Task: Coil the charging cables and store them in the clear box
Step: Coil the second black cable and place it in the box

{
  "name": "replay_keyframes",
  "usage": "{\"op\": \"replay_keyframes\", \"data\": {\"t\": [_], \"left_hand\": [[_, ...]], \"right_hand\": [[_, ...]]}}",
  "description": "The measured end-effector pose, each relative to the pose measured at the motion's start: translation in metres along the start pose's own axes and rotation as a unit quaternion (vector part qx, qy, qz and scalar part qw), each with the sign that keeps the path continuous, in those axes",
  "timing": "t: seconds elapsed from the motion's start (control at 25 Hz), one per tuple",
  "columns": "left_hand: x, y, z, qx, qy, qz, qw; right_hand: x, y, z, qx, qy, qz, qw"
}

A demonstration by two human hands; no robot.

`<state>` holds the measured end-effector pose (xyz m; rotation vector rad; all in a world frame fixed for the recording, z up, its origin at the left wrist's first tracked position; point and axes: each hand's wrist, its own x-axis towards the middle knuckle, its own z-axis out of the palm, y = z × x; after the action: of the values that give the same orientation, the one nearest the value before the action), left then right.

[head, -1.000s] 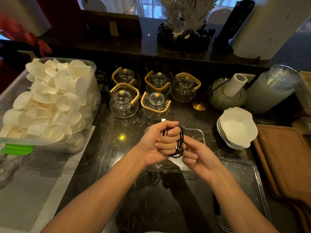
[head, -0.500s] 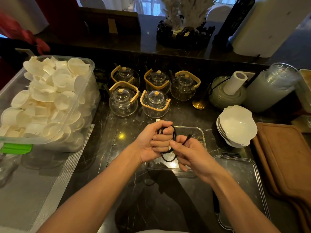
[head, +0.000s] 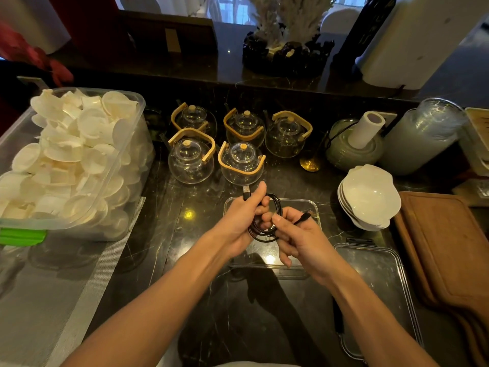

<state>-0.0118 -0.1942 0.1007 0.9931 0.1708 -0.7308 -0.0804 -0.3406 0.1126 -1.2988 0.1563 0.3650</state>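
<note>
Left hand (head: 239, 221) grips a black cable (head: 267, 223) wound into a small coil, fingers curled through the loops, thumb up at 12 o'clock. The USB plug (head: 246, 192) sticks out past the thumb base, pointing to 12. Right hand (head: 296, 238) pinches the cable's free end between thumb and forefinger; the small connector (head: 305, 215) pokes out toward 2 o'clock. Other right fingers are curled loosely under. The hands touch at the coil.

Coil hangs above the clear box (head: 315, 207), which sits open on the dark marble counter (head: 164, 234). Only the box's far rim and near edge show around the hands. What lies in the box under the hands, cannot tell. The lid (head: 375, 282) lies flat at 4 o'clock from the box, just beside it.

At 12 o'clock from the hands, five glass teapots (head: 242, 162) with wooden handles stand in two rows. At 9 to 10 o'clock, a big plastic tub (head: 127, 165) heaped with white cups (head: 66, 154), a green clip (head: 22, 235) on its near edge, a grey mat (head: 66, 300) under it. At 2 o'clock, stacked white bowls (head: 370, 197). Behind them a green jar (head: 352, 152) with a paper roll (head: 366, 128) on top, and a sleeve of plastic lids (head: 423, 136). A gold spoon (head: 309, 164) lies near the jar. Wooden boards (head: 447, 247) at 3 o'clock.
</note>
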Motion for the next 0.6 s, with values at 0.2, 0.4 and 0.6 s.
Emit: {"op": "replay_keyframes", "data": {"t": [0.2, 0.4, 0.6], "left_hand": [[0.002, 0.007, 0.004, -0.161, -0.041, -0.055, 0.985], [0.004, 0.012, 0.007, -0.158, -0.029, -0.053, 0.986], [0.003, 0.008, 0.005, -0.060, -0.015, -0.029, 0.998]], "right_hand": [[-0.005, 0.001, -0.009, 0.268, -0.037, 0.041, 0.962], [0.000, 0.019, -0.008, 0.325, 0.128, 0.039, 0.936], [0.004, 0.024, -0.002, 0.290, 0.155, 0.013, 0.944]]}}
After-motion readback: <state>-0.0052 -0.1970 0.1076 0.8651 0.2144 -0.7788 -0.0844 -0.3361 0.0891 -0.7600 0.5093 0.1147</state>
